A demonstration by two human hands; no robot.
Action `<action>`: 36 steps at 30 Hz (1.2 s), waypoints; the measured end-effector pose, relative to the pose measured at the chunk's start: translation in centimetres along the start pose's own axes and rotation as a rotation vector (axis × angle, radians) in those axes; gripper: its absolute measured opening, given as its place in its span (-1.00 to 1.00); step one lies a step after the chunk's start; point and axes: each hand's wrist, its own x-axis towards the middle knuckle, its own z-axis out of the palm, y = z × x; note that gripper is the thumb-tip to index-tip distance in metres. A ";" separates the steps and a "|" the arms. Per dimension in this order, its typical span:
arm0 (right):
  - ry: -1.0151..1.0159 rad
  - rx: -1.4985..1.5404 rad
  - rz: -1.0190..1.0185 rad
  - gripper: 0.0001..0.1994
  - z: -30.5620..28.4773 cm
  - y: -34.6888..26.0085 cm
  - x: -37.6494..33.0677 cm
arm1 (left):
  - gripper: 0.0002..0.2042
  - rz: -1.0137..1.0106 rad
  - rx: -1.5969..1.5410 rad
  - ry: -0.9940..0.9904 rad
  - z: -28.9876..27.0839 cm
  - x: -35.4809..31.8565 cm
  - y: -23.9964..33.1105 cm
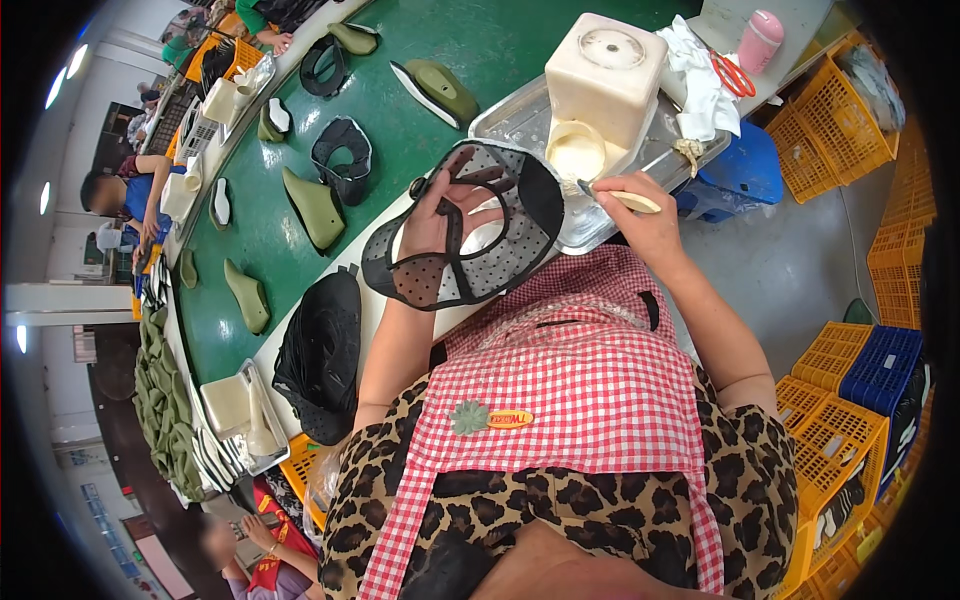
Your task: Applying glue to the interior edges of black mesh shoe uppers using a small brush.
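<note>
Shoe factory line: green conveyor belt (300, 150) carrying shoe lasts (315, 208), stacked yellow crates (835, 110), seated workers.

L hand (440, 215) raised, fingers curled gripping; R hand (640, 215) pinching, both hands closed.

Cream glue box (605, 75) and metal tray (520, 120) block ahead; green belt (400, 130) leftward lies open.

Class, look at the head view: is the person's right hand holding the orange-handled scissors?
No. The right hand holds a small brush near the metal tray, while the scissors lie apart on white cloth.
</note>
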 end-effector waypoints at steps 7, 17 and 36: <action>-0.027 -0.036 0.102 -0.89 -1.0 -0.5 0.1 | -0.50 0.078 -0.005 0.086 -0.6 -1.5 1.4; -0.022 0.083 0.052 -0.88 1.3 -2.6 -0.1 | -0.50 0.161 0.014 -0.008 0.3 -1.1 0.6; -0.201 0.093 -0.126 -0.85 2.5 -3.0 -3.5 | -0.43 0.586 0.264 0.240 2.3 0.4 -1.0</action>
